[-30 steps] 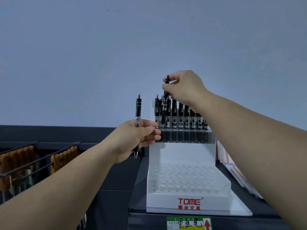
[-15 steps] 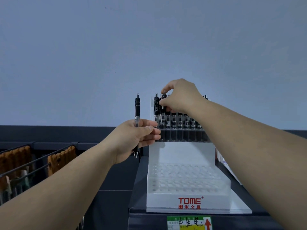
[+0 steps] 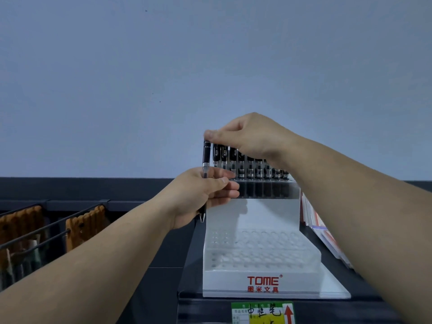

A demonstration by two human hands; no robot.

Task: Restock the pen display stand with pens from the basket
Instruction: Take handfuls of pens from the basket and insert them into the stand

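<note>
The left hand [image 3: 205,195] grips a black pen [image 3: 206,155] upright, fingers curled round its clear lower barrel, just left of the far top tier of the white pen display stand [image 3: 268,213]. A row of pens [image 3: 250,167] stands in that tier. The right hand [image 3: 252,136] reaches over the row, its fingertips pinching the black pen's top end.

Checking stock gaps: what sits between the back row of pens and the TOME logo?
Head view: on the display stand, a blank white panel, then empty hole tiers.
</note>
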